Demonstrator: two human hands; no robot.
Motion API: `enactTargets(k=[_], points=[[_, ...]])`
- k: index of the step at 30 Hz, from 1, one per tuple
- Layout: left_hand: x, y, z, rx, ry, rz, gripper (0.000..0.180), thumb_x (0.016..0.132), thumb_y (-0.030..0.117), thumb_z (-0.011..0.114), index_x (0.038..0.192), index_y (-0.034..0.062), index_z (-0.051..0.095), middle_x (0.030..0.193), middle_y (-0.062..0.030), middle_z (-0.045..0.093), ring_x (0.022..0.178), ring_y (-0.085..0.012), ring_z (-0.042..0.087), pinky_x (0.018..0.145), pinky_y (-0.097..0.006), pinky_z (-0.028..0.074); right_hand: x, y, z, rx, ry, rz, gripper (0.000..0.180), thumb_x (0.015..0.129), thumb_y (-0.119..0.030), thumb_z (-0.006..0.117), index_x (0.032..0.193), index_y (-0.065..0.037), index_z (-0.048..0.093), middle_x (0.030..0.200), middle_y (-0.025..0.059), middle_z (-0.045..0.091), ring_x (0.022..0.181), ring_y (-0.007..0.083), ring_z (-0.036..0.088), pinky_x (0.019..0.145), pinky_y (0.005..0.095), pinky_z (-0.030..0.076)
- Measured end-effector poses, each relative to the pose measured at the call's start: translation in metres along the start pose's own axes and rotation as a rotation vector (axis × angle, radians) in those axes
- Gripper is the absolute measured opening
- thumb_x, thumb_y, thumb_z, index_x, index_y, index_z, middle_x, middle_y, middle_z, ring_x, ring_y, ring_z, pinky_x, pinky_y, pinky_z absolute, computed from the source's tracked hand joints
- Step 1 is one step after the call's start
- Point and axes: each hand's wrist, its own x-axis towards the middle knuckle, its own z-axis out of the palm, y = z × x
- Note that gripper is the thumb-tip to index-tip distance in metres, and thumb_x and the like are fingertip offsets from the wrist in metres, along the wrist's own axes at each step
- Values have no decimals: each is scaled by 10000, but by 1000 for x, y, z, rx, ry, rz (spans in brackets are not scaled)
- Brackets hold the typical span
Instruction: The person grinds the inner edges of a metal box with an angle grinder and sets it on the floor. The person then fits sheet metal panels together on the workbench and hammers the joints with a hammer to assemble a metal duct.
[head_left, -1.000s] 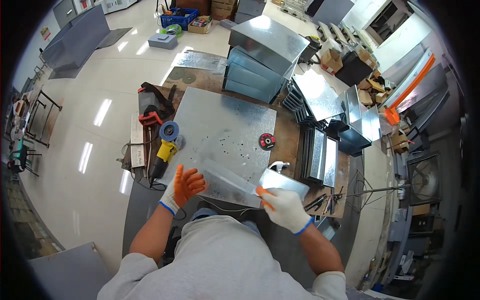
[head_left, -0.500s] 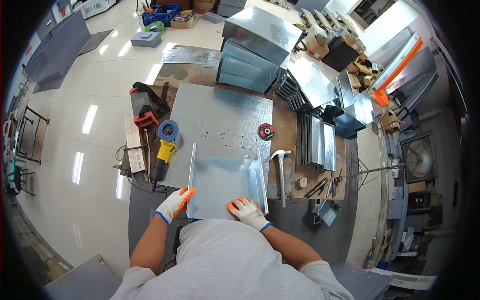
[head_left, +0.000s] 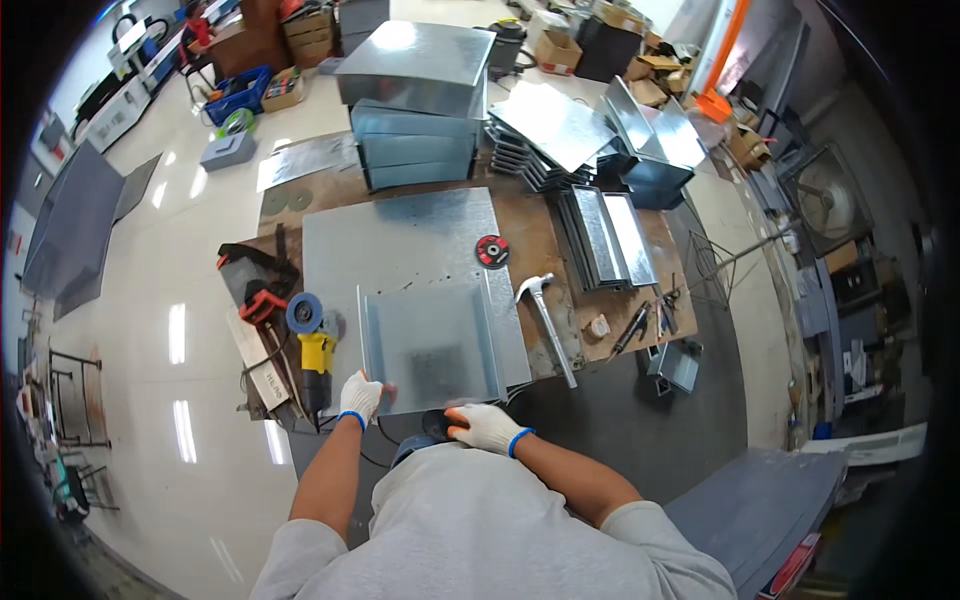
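Observation:
A sheet-metal tray [head_left: 430,335] with upright left and right sides lies at the near edge of a flat metal plate [head_left: 400,225]. My left hand [head_left: 362,396], in a white glove with orange fingertips, closes on the near end of the tray's left side. My right hand [head_left: 488,429], gloved alike, is off the tray, close to my waist. Its fingers are curled beside a dark rounded object [head_left: 437,425], which I cannot identify. Left of the tray is a yellow angle grinder [head_left: 317,352] with a blue disc; to its right lies a claw hammer [head_left: 546,318].
A red-and-black disc [head_left: 492,251] rests on the plate. Bent metal channels [head_left: 600,238] and stacked metal boxes [head_left: 415,145] occupy the bench's right and far sides. Pliers-like tools [head_left: 665,310] lie at the right corner. A red-and-black tool [head_left: 262,285] and a wooden block [head_left: 258,362] are at the left.
My right hand has left the tray's inner surface and moved back toward my waist, beside the dark object. The left hand stays at the tray's near left end. The whole view has shifted.

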Motion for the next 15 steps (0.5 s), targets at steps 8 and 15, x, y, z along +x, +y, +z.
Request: enactTargets(k=[8, 15], points=[[18, 1, 15, -111, -1, 10, 316, 823, 213, 642, 1041, -14, 671, 881, -226, 711, 777, -416, 666, 735, -476, 545, -54, 28, -1, 481, -131, 383, 486, 953, -358, 680, 1328, -54, 732, 1235, 66, 791, 1089, 239, 728, 975, 327, 550], [5, 9, 8, -254, -53, -15, 328, 846, 205, 639, 1093, -6, 684, 804, -160, 692, 675, -306, 641, 662, -409, 527, -137, 156, 63, 617, 151, 891, 394, 902, -336, 737, 1173, -54, 783, 853, 61, 738, 664, 187, 622, 603, 307, 496]])
